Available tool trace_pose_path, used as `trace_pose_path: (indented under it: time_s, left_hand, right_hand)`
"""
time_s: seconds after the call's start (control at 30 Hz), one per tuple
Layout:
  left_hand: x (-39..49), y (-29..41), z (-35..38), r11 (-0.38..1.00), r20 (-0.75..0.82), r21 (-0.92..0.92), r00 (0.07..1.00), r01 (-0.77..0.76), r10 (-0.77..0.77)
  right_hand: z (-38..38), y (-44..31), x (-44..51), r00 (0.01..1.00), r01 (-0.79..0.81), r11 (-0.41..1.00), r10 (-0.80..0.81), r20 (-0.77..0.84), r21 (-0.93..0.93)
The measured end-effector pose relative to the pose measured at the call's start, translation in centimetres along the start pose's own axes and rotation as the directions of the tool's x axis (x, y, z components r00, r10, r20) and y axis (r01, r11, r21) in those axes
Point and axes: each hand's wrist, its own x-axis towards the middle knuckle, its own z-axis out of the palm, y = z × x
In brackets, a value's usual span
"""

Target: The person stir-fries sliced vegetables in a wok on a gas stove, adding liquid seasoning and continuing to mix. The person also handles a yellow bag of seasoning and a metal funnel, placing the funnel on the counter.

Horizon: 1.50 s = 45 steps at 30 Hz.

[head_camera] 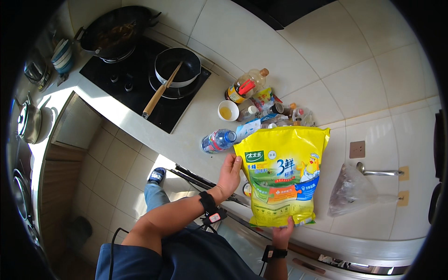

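A large yellow plastic bag of chicken bouillon seasoning (280,203), printed with a cartoon chicken, is held up with its front towards me. My left hand (229,176) grips its left edge near the top, thumb over the front. At the bottom edge, my right hand (284,231) pinches the bag, its fingers hidden behind it. Just left of the bag's upper corner is a clear plastic bottle with a blue rim (218,140). Part of a small jar (247,189) shows between my left forearm and the bag.
Sauce bottles (235,93) and packets crowd the counter by the wall, near a white bowl of yellow liquid (228,111). A white-sided pan (177,66) with a wooden-handled utensil (155,101) and a dark wok (117,33) sit on the black hob (105,75). A filled plastic bag (350,192) and ladle (379,172) hang right.
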Motion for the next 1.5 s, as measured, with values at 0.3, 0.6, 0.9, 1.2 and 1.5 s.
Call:
trace_pose_path:
  time_s: [0.3,0.6,0.9,1.2,1.5]
  left_hand:
    - [0.8,2.5,0.3,0.981,0.081,-0.188,0.996,0.043,-0.028]
    - [0.6,1.6,-0.3,0.969,0.039,-0.164,0.983,0.182,-0.178]
    - [0.8,2.6,-0.6,0.944,0.070,-0.212,0.968,0.252,-0.243]
    - [1.3,0.3,-0.9,0.969,0.064,-0.156,0.981,0.193,-0.186]
    - [1.1,-0.2,-0.8,0.973,0.058,-0.162,0.986,0.163,-0.155]
  right_hand:
    - [0.8,-1.5,0.0,1.000,0.011,0.995,-0.008,-0.028,0.097]
    - [0.9,-2.7,-0.5,0.999,0.013,0.998,-0.011,-0.038,0.054]
    - [2.0,-7.2,1.7,0.973,-0.144,0.889,0.207,-0.101,0.434]
    - [2.2,-7.4,2.9,0.950,-0.120,0.898,0.227,-0.213,0.423]
    - [3.1,-9.9,3.8,0.953,-0.101,0.934,0.189,-0.235,0.344]
